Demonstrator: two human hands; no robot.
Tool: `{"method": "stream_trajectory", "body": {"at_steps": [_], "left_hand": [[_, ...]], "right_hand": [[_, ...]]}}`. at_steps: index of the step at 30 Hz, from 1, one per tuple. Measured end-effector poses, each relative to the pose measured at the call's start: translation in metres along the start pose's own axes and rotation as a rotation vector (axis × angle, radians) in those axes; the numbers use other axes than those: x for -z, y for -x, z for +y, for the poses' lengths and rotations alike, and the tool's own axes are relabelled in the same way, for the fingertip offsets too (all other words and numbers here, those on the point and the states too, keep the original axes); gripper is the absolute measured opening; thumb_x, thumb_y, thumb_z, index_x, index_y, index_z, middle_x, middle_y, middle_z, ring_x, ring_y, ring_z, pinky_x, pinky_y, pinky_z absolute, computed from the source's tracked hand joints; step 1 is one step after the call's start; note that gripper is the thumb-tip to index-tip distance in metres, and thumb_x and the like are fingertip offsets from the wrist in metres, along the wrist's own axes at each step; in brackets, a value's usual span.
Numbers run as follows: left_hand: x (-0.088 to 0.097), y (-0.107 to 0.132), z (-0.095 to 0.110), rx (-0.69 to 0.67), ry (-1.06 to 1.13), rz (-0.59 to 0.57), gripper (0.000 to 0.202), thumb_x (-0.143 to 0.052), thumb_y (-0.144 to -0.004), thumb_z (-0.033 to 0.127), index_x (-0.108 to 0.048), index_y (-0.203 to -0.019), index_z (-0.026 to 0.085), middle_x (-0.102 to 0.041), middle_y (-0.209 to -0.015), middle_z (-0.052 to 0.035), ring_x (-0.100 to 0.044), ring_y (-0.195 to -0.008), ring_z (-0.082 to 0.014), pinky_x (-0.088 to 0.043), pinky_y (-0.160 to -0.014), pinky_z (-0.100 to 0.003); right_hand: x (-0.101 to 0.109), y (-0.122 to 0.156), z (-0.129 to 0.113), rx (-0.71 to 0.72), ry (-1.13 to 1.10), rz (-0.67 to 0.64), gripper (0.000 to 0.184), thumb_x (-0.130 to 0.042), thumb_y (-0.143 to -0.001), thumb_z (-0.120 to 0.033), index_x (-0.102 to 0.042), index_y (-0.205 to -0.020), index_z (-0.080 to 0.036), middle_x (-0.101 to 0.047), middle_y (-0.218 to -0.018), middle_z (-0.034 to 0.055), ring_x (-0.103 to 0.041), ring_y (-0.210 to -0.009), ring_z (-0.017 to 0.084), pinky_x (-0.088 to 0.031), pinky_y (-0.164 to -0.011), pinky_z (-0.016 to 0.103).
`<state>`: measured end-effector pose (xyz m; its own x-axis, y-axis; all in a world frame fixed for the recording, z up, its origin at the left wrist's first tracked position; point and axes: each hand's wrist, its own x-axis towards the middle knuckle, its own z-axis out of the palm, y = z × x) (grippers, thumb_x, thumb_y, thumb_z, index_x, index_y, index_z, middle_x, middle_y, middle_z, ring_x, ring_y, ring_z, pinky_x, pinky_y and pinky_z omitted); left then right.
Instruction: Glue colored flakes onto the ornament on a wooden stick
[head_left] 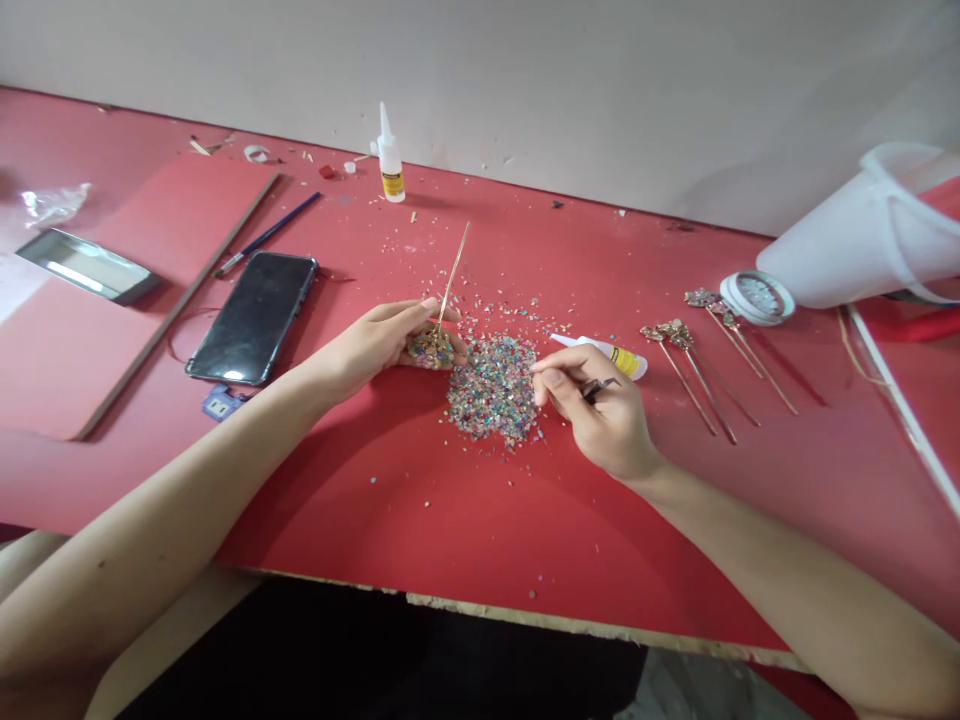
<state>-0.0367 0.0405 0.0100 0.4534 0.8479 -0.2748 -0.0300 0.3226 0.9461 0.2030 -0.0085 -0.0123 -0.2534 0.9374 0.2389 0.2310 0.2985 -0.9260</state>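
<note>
My left hand [401,335] is closed on a gold hairpin [453,275], its thin stem pointing up and away. The hairpin's ornate head [431,347], set with coloured bits, rests by my fingers at the left edge of a heap of multicoloured chips [491,390]. On the heap's right side, my right hand [596,405] pinches dark tweezers [598,387]; their tips are hidden by my fingers. Just behind that hand lies a glue bottle [622,360] with a yellow label, its white nozzle pointing left.
Another glue bottle [391,168] stands near the wall. A phone [253,318], a paintbrush [270,233] and an open box [86,265] lie leftward. To the right are several hairpins [694,380], a small round container [757,298] and a tipped white bucket [847,235].
</note>
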Motion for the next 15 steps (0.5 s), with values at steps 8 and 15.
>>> {"method": "stream_trajectory", "body": {"at_steps": [8, 15], "left_hand": [[-0.0005, -0.0008, 0.0006, 0.005, -0.012, 0.016, 0.044, -0.042, -0.092, 0.041, -0.053, -0.121, 0.009, -0.069, -0.102, -0.0151, -0.065, -0.094, -0.0213, -0.051, -0.082, -0.033], [-0.0009, -0.0001, 0.0003, 0.004, 0.022, 0.008, 0.041, -0.042, -0.093, 0.039, -0.053, -0.119, 0.010, -0.068, -0.102, -0.0142, -0.065, -0.093, -0.0213, -0.052, -0.082, -0.033]], "right_hand": [[-0.0007, -0.0004, 0.0019, -0.036, -0.011, -0.053, 0.006, -0.053, -0.089, -0.027, -0.058, -0.091, -0.023, -0.056, -0.057, -0.0056, -0.055, -0.053, 0.007, -0.045, -0.056, 0.023], [0.0002, -0.0027, 0.0010, 0.063, 0.090, -0.017, 0.003, -0.067, -0.079, -0.022, -0.065, -0.077, -0.022, -0.068, -0.087, 0.0010, -0.063, -0.079, 0.013, -0.047, -0.065, 0.027]]}}
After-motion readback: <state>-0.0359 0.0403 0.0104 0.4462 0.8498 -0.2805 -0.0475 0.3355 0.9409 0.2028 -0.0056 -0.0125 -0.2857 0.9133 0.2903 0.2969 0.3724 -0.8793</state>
